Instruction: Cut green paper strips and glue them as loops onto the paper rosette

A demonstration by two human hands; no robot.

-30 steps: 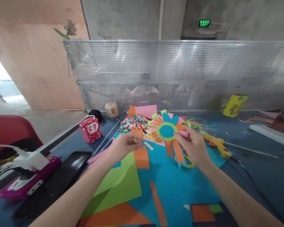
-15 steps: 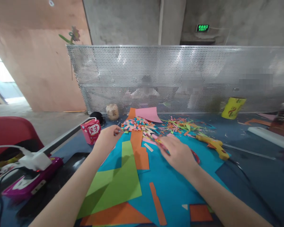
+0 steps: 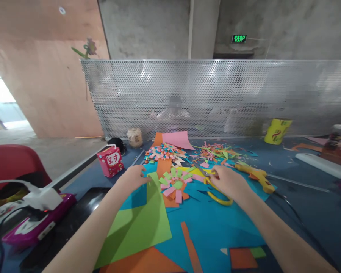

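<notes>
My left hand [image 3: 134,178] is loosely curled, its thumb and fingers a little apart beside the top edge of the green paper [image 3: 147,216]; I see nothing in it. Pinched by the fingers of my right hand [image 3: 226,180] near the pivot is a pair of scissors [image 3: 220,198] with yellow handle loops, blades pointing away to the left. Between the hands lies a layered paper flower [image 3: 177,185] in pink, green and orange. Behind it sits a denser fringed paper flower [image 3: 165,151]. Blue paper [image 3: 213,223] spreads beneath.
A yellow glue gun [image 3: 257,175] with a black cord lies at right, near colourful paper shreds [image 3: 216,151]. On the left stand a pink-red carton [image 3: 110,162] and a purple power strip [image 3: 49,220]. A perforated metal screen [image 3: 147,91] closes off the back; a person sits behind it.
The small layered flower now lies in view between my hands. My right hand has come onto the scissors, and their yellow loops show. My left hand has dropped slightly lower in view.
</notes>
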